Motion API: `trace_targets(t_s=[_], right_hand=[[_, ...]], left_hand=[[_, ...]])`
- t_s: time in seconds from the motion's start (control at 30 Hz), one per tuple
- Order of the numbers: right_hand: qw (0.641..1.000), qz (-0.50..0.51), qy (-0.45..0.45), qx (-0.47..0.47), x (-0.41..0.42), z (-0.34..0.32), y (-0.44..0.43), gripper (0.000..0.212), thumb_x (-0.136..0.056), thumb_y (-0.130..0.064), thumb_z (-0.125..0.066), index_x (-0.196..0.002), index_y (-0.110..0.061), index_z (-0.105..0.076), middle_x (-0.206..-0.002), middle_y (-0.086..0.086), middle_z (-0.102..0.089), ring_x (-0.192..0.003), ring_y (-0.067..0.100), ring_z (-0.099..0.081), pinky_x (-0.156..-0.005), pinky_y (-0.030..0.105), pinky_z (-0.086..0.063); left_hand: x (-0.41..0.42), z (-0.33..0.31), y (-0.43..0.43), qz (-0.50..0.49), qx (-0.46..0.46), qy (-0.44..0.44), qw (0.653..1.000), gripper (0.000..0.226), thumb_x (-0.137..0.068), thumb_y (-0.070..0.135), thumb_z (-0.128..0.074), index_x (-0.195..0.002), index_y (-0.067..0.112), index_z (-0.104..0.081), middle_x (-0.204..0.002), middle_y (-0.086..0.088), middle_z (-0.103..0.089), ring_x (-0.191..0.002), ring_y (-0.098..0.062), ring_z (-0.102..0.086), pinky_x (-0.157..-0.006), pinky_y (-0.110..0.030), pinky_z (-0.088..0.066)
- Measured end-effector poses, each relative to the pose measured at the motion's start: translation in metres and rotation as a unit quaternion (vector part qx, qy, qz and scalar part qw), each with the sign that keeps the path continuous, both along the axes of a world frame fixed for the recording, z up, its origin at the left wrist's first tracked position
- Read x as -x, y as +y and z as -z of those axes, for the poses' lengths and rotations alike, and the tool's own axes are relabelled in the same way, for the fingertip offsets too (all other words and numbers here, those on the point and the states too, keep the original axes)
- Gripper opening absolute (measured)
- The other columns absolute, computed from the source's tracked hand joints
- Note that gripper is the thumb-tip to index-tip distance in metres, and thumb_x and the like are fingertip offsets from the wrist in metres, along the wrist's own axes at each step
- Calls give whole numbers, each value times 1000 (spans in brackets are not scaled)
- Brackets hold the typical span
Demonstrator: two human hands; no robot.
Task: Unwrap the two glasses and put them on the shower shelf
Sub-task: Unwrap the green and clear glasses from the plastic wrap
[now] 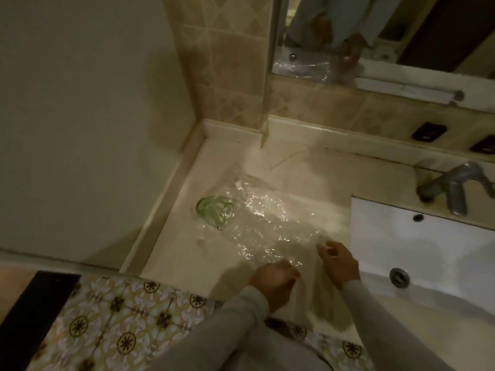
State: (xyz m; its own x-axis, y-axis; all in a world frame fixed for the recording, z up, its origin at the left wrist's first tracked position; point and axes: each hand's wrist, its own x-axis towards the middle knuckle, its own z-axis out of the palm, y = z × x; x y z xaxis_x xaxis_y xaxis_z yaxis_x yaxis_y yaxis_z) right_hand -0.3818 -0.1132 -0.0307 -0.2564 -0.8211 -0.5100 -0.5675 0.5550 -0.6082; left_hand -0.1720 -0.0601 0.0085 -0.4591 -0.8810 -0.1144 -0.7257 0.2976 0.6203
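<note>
Head view, green glass (214,211) lying sideways, mouth rightward, left hand (276,279) and right hand (338,261) pinching wrap (267,226)

Only one camera. It sits on the person's head and looks down and a little forward, close above the counter (334,170). Its wide view also takes in the mirror (348,22) up top, the sink (401,236) at right and the floor (120,330) below.

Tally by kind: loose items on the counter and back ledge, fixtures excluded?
Green glass: 1
Clear wrap sheet: 1
Dark objects on ledge: 2
Total: 4
Only one glass shows.
</note>
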Motion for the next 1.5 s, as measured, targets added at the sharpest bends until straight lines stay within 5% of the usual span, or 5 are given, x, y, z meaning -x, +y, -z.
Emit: trace_targets(t_s=[0.23, 0.37, 0.83, 1.27, 1.5], right_hand=[[967, 186, -150, -93, -62, 16, 70, 45, -85, -54, -75, -108, -18, -62, -91, 2, -74, -78, 23, -73, -85, 47, -61], [922, 187, -265, -213, -103, 16, 105, 39, -81, -46, -81, -67, -11, -71, -54, 4, -63, -45, 19, -57, -49, 32, -50], [813, 366, -443, -97, -222, 8, 24, 11, -99, -20, -66, -99, -9, -68, -75, 9, -63, -63, 19, -60, -60, 33, -52], [894, 226, -387, -11, -187, -1, -57, 15, -100, -25, -64, -109, -13, -67, -93, 9, -61, -83, 18, -61, -63, 26, -55], [972, 4, -233, -13, -210, 15, -49, 61, -53, -66, -84, -95, -28, -62, -93, -5, -71, -87, 11, -70, -69, 29, -59]], left_hand=[[-123, -18, -149, -108, -3, -138, 985, 38, -96, 41, -55, -126, 20, -65, -132, -12, -63, -117, -33, -59, -100, -39, -46], [-144, -13, -224, -39, 10, -212, 976, 54, -96, 49, -52, -145, 26, -46, -150, -7, -50, -131, -32, -51, -108, -44, -41], [-117, 60, -264, 24, -43, -222, 974, 59, -94, 68, -26, -127, 30, -57, -143, -5, -55, -133, -26, -49, -115, -45, -26], [-184, 41, -155, -298, -228, -47, 926, 72, -87, 76, -29, -141, 31, -46, -140, -12, -57, -125, -35, -54, -109, -48, -39], [-190, 43, -88, -387, -273, 74, 878, 64, -82, 67, -63, -128, 22, -55, -119, -5, -68, -104, -24, -63, -91, -34, -50]])
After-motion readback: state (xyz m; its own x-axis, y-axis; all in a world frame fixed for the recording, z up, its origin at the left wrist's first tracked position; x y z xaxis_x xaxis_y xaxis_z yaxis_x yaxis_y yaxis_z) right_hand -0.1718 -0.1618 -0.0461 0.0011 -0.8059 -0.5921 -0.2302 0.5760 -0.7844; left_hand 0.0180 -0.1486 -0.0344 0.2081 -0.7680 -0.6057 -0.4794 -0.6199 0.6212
